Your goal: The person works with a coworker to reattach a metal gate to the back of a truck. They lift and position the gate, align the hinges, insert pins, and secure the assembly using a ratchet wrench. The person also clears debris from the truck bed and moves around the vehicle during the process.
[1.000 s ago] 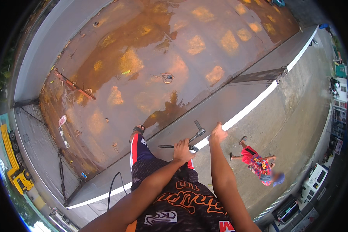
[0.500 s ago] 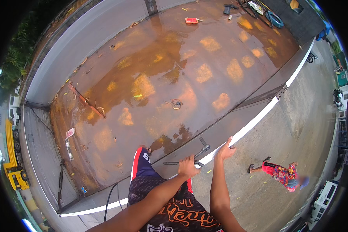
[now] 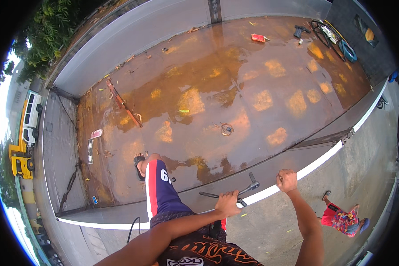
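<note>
My left hand (image 3: 227, 202) is closed around a ratchet wrench (image 3: 253, 185) and a dark metal bar (image 3: 207, 194), just inside the side wall of a truck bed. The ratchet's head points away from me, past my knuckles. Further right along the wall's white rim (image 3: 317, 163), my right hand (image 3: 287, 180) is closed in a fist over the rim. My sandalled foot (image 3: 139, 166) is on the wet, rusty bed floor (image 3: 235, 155), with my leg bent over the wall.
A rusty bar (image 3: 123, 104) lies on the bed floor at left, and a cable loop (image 3: 226, 129) near the middle. A red packet (image 3: 258, 38) and a blue coil (image 3: 348, 52) are at the far end. Outside, at lower right, a person (image 3: 343, 221) walks on the concrete.
My right hand has moved further along the rim and its fingers have curled into a fist. My foot has shifted left on the bed floor. The left hand keeps hold of the tools.
</note>
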Demonstrator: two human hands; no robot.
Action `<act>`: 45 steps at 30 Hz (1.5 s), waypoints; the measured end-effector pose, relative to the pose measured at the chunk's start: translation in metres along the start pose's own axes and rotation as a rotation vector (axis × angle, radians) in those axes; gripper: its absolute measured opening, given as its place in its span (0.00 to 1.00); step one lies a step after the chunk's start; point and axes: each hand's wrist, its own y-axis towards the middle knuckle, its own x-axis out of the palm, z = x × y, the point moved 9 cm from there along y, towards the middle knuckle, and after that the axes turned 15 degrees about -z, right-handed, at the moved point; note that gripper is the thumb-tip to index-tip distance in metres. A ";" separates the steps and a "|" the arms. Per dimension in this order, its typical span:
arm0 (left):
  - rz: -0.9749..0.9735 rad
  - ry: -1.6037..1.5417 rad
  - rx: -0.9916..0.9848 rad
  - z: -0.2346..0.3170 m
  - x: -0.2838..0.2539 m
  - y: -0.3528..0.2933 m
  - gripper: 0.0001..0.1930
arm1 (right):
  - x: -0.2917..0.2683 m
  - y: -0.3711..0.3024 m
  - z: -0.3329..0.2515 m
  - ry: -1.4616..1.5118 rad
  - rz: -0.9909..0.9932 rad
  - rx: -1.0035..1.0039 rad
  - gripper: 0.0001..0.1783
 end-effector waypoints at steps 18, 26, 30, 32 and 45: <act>-0.082 -0.053 0.024 0.013 0.003 -0.005 0.38 | -0.005 0.000 0.006 -0.027 -0.029 -0.012 0.13; -0.064 -0.037 0.011 0.011 0.000 -0.004 0.39 | -0.002 0.004 0.003 -0.013 -0.053 -0.029 0.13; -0.017 0.003 0.032 0.016 -0.001 -0.006 0.39 | -0.003 -0.002 0.003 -0.049 -0.055 -0.020 0.13; -0.014 0.004 0.025 0.013 0.000 -0.007 0.40 | -0.005 0.005 -0.004 -0.038 -0.046 -0.037 0.13; -0.055 -0.001 0.008 0.011 0.000 -0.005 0.41 | -0.003 0.008 -0.003 -0.029 -0.095 -0.046 0.11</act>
